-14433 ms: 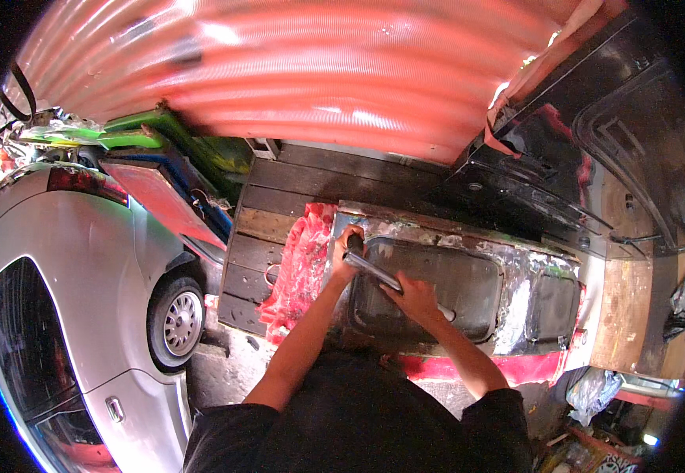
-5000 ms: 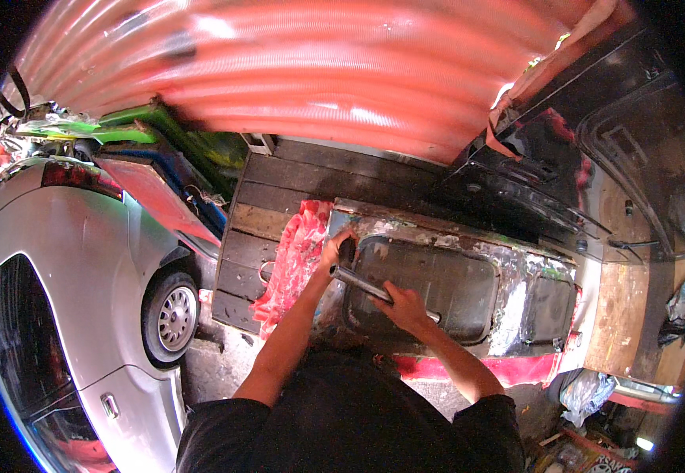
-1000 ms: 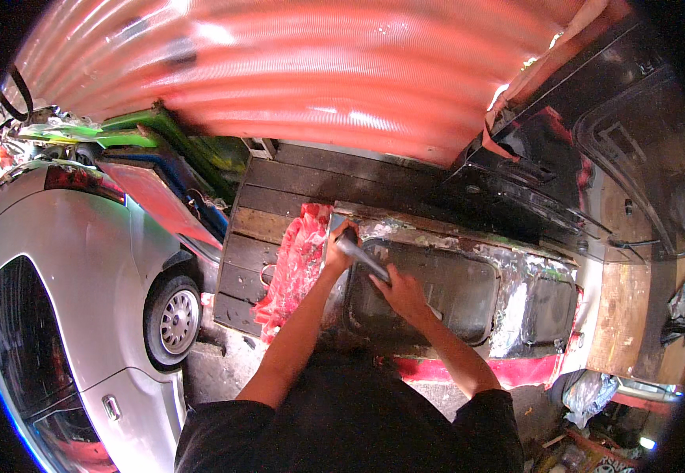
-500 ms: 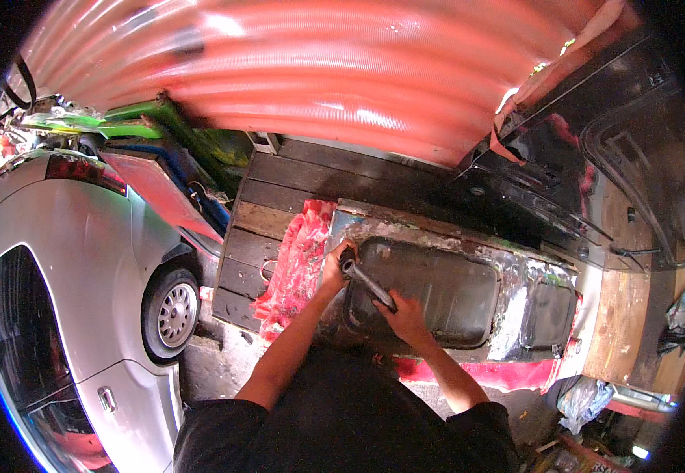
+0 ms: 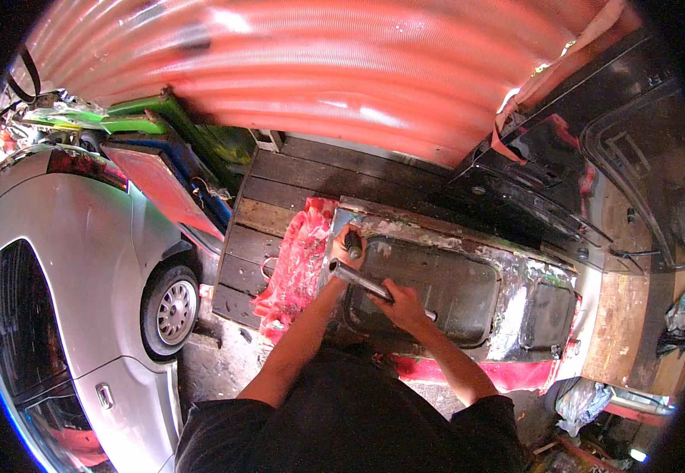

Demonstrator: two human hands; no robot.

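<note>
Two bare hands are working close together over a worn, dark-recessed panel [image 5: 456, 288], which is lying on a plank worktop [image 5: 311, 177]. The left hand [image 5: 342, 252] is wrapping its fingers around a stubby dark tool [image 5: 353, 246] near the panel's left end; the tool is pointing roughly up toward the head, so its lower end is hiding from view. The right hand [image 5: 408, 307] is closing firmly around a metal bar [image 5: 360, 279], gripping it toward its lower-right end, with a pale tip [image 5: 431, 315] poking out beyond the palm.

The relation that seems to count most is the one between the bar's free end and the dark tool. The bar's long axis is slanting from lower right to upper left, and its free end is sitting over the left wrist, just on the person's side of the tool's top. Of the two, the left hand is lying nearer that free end. Whether bar and wrist are touching, I cannot tell. Rumpled red cloth [image 5: 301, 256] is spreading beside the panel's left edge.
</note>
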